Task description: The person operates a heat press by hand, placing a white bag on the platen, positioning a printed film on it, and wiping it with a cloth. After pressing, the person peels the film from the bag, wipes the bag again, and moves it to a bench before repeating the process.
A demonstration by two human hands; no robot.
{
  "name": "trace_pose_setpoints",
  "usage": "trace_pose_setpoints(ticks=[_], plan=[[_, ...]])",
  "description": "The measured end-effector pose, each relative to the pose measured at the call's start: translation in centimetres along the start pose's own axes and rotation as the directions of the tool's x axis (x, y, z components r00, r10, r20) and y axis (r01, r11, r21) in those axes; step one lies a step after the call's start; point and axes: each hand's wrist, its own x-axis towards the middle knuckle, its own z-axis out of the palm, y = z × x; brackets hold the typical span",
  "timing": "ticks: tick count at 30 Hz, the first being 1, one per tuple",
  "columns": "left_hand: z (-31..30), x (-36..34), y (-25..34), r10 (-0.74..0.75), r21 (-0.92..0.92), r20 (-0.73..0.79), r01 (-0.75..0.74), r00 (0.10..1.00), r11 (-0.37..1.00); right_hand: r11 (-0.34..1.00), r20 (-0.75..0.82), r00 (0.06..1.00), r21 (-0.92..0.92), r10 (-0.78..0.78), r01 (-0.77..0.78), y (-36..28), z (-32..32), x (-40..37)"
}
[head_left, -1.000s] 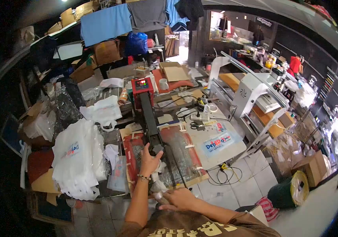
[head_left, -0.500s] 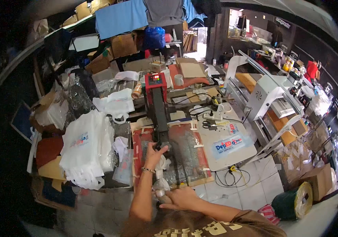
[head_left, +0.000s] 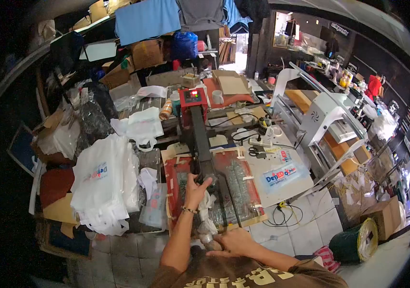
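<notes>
Gripping press handle (head_left: pixel 209 173) with left hand (head_left: pixel 197 187), right hand (head_left: pixel 236 241) closed on half-hidden crumpled plastic (head_left: pixel 207 226)

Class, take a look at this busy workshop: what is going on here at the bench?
A person stands at a heat press. Their left hand is closed on the black handle at the front of the press arm, above a red mat covered with shiny film. Their right hand holds a crumpled white bundle at the near edge. A stack of white printed bags lies to the left, and a printed sheet to the right.
</notes>
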Motion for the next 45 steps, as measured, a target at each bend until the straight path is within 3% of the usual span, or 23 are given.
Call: trace_pose_setpoints(ticks=[6, 8, 12, 14, 17, 26, 35, 45], plan=[[0.5, 0.6, -1.9, 0.066, -0.101, -0.02, -0.068, 0.998, 0.993, 1.0, -0.068, 0.998, 0.019, -0.012, 0.014, -0.2, 0.2, -0.4], [0.5, 0.7, -1.5, 0.059, -0.111, -0.024, -0.061, 0.998, 0.992, 0.998, -0.102, 0.994, -0.05, -0.043, 0.038, -0.1, 0.4, -0.5], [0.1, 0.1, 0.0, 0.058, -0.088, -0.051, -0.062, 0.997, 0.994, 0.998, -0.094, 0.995, -0.048, -0.044, 0.04, -0.1, 0.2, -0.6], [0.1, 0.3, -0.3, 0.056, -0.1, -0.048, -0.061, 0.997, 0.993, 1.0, 0.065, 0.998, -0.023, -0.02, 0.021, -0.2, -0.5, -0.6], [0.3, 0.4, -0.7, 0.079, -0.107, -0.064, -0.086, 0.995, 0.991, 0.994, -0.034, 0.996, -0.079, -0.084, 0.081, 0.4, 0.5, -0.6], [0.3, 0.6, -0.8, 0.028, -0.127, -0.058, -0.035, 0.998, 0.991, 0.993, -0.057, 0.991, -0.027, -0.119, 0.118, 0.7, 0.7, -0.6], [0.6, 1.6, -2.8, 0.02, -0.214, -0.034, -0.027, 0.999, 0.977, 0.993, 0.05, 0.994, -0.056, -0.098, 0.101, 0.5, 0.1, -0.5], [0.6, 1.6, -1.8, 0.035, -0.207, -0.049, -0.044, 0.998, 0.977, 0.996, 0.039, 0.997, -0.06, -0.067, 0.069, 0.4, 0.0, -0.3]])
